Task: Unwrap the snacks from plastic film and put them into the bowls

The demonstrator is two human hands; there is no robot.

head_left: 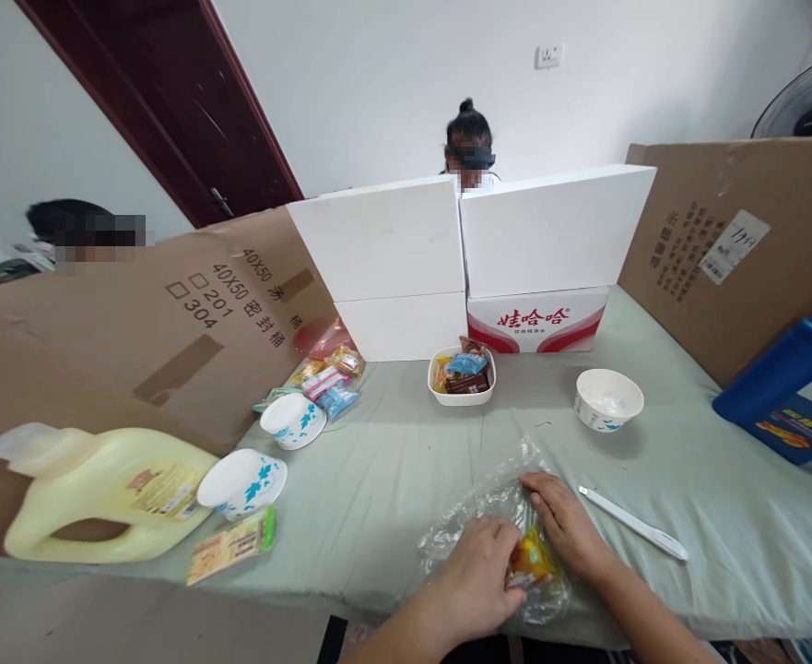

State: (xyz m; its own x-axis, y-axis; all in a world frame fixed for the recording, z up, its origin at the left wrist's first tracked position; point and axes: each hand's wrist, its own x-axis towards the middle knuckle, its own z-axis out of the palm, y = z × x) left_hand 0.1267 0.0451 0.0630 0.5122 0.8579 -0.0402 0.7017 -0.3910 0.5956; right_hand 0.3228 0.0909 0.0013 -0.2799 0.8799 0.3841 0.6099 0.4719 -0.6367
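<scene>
A clear crinkled plastic bag (457, 521) lies spread at the table's front edge, with a small yellow-orange packet (535, 556) on or in it; I cannot tell which. My left hand (478, 567) is closed, its curled fingers gripping the packet's left side. Stretched fingers of my right hand (563, 518) rest on the bag, just right of the packet. To the right of that hand lies a white utility knife (633, 524). Beyond the bag stands a white square bowl (462, 398) filled with wrapped snacks.
A white paper bowl (609, 401) and a blue bottle (789, 392) are at right. On the left lie two paper bowls (293, 421), wrapped snacks (329, 383), a flat packet (229, 546) and a yellow jug (163, 489). Boxes (398, 240) and cardboard (191, 314) wall the table; two people sit beyond.
</scene>
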